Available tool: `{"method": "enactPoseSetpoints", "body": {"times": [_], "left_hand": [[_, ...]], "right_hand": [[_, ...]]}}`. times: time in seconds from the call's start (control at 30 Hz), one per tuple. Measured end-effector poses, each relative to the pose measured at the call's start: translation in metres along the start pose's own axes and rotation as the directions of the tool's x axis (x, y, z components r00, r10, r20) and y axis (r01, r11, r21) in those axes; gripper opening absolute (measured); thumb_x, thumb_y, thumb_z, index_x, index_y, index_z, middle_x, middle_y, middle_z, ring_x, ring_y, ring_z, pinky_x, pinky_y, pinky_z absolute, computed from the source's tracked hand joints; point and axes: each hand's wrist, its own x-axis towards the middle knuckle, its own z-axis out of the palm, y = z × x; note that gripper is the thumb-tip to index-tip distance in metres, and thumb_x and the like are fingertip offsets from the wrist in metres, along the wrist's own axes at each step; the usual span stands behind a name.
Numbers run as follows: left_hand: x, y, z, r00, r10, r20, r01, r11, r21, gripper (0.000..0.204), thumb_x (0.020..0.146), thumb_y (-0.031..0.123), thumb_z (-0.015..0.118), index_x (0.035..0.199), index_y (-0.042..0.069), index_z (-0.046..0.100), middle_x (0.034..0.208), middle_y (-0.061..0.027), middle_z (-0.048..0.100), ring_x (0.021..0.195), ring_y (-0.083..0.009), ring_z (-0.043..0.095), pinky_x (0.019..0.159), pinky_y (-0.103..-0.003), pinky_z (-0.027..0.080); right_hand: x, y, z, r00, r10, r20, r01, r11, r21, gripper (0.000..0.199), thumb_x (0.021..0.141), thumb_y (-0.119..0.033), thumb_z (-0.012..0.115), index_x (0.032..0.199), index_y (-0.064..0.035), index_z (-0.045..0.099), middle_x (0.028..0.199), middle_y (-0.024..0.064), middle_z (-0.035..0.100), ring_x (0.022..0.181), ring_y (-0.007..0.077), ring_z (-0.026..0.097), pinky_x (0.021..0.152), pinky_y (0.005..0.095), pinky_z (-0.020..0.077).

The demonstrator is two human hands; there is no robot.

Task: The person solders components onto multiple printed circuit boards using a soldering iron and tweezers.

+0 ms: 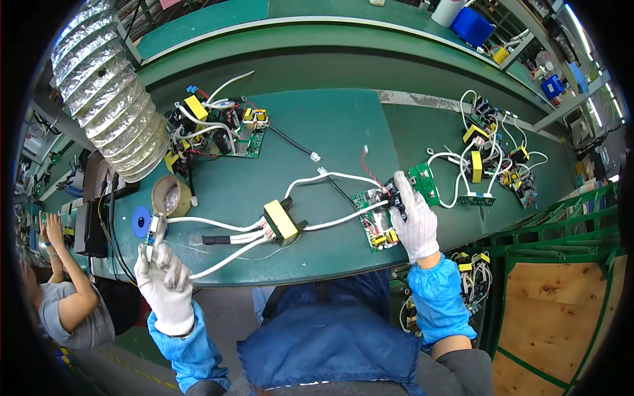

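My left hand [164, 280], in a white glove, pinches a small circuit board [156, 232] upright at the table's left front. Thick white wires [221, 223] run from that board to a yellow-wrapped transformer [282, 222] lying mid-table. More white wire leads from the transformer to a green circuit board [374, 228] with yellow and black parts. My right hand [419, 224], gloved too, has its fingers closed around the black parts on that board's right side, partly hiding them. Right beside its fingertips is another green board [423, 183].
Wired board assemblies lie at the back left [231, 125] and right [492, 165]. A silver duct [112, 92] hangs over a round tub [170, 197] and a blue spool [141, 222]. Another person [72, 297] works at far left. A wood-panelled green rack [555, 310] stands at lower right.
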Motion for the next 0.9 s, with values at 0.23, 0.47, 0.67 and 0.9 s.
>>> {"method": "enactPoseSetpoints", "body": {"times": [0.23, 0.47, 0.67, 0.9], "left_hand": [[0.021, -0.055, -0.047, 0.992, -0.016, -0.124, 0.023, 0.998, 0.053, 0.041, 0.095, 0.035, 0.052, 0.122, 0.004, 0.05, 0.078, 0.0017, 0.05, 0.052, -0.0073, 0.04, 0.046, -0.022, 0.034], [0.015, -0.047, -0.013, 0.997, 0.032, -0.076, 0.018, 0.816, 0.578, 0.057, 0.089, 0.022, 0.061, 0.137, 0.0, 0.041, 0.116, -0.0113, 0.06, 0.086, -0.0131, 0.058, 0.063, -0.024, 0.049], [0.001, -0.04, 0.018, 0.991, 0.097, 0.088, -0.13, 0.636, 0.761, 0.059, 0.075, 0.002, 0.073, 0.131, 0.007, 0.053, 0.093, -0.0004, 0.06, 0.078, -0.0071, 0.054, 0.067, -0.025, 0.047], [0.006, -0.048, 0.016, 0.949, 0.142, 0.282, -0.313, 0.553, 0.772, 0.05, 0.082, 0.005, 0.071, 0.128, 0.007, 0.053, 0.08, 0.0008, 0.063, 0.054, -0.0031, 0.049, 0.053, -0.02, 0.042]], "right_hand": [[0.025, 0.002, 0.013, 0.993, 0.105, -0.063, -0.107, 0.994, -0.031, 0.071, 0.078, -0.01, 0.062, 0.143, -0.0251, 0.039, 0.103, 0.014, 0.062, 0.087, 0.0333, 0.063, 0.072, 0.0424, 0.0526], [0.022, 0.001, 0.007, 0.989, 0.148, -0.009, -0.148, 0.989, -0.02, 0.073, 0.081, -0.005, 0.058, 0.147, -0.0242, 0.034, 0.112, 0.0156, 0.061, 0.094, 0.0353, 0.062, 0.078, 0.0417, 0.0508], [0.02, -0.004, 0.009, 0.988, 0.155, 0.007, -0.155, 0.988, -0.011, 0.074, 0.08, 0.0, 0.056, 0.148, -0.0207, 0.032, 0.12, 0.0171, 0.059, 0.098, 0.0348, 0.062, 0.081, 0.0407, 0.0501], [0.022, -0.004, 0.009, 0.993, 0.119, -0.001, -0.119, 0.993, -0.015, 0.076, 0.08, -0.001, 0.058, 0.148, -0.0195, 0.031, 0.123, 0.0174, 0.058, 0.1, 0.0353, 0.061, 0.083, 0.0406, 0.0498]]}}
